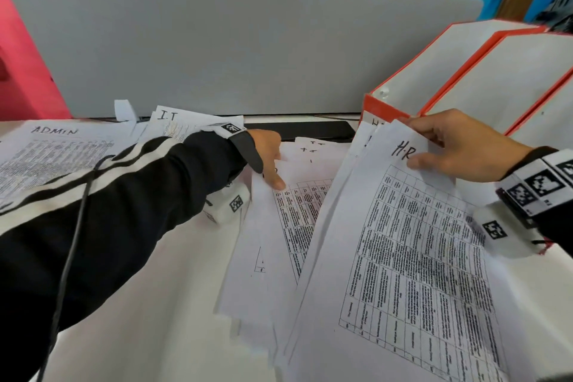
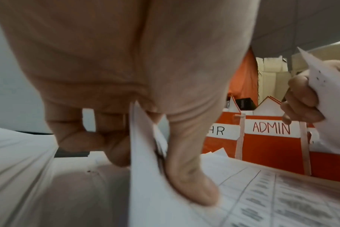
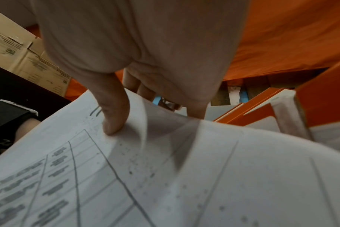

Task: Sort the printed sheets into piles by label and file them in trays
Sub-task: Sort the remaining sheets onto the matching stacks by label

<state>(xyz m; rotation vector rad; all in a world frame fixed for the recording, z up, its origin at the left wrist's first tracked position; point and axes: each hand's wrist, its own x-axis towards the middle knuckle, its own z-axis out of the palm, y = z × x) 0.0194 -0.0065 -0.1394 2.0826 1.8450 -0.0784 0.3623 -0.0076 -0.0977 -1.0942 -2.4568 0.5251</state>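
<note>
My right hand [image 1: 415, 143] holds up a stack of printed table sheets marked "H.R" [image 1: 418, 257] by its top edge, thumb on front [image 3: 113, 127], just in front of the orange-and-white file trays [image 1: 465, 71]. The trays carry labels "HR" [image 2: 217, 130] and "ADMIN" [image 2: 272, 128]. My left hand [image 1: 273, 164] reaches over the loose middle pile [image 1: 279, 242] and pinches one printed sheet [image 2: 144, 184] between thumb and curled fingers. A pile headed "ADMIN" [image 1: 52, 158] lies at the left, and an "I.T" pile [image 1: 173, 124] behind my left forearm.
A grey divider panel [image 1: 242, 46] closes off the back of the white desk [image 1: 139, 304]. A flat black object [image 1: 297, 130] lies along its foot. A thin black cable [image 1: 74, 242] runs along my left sleeve. The trays fill the right rear corner.
</note>
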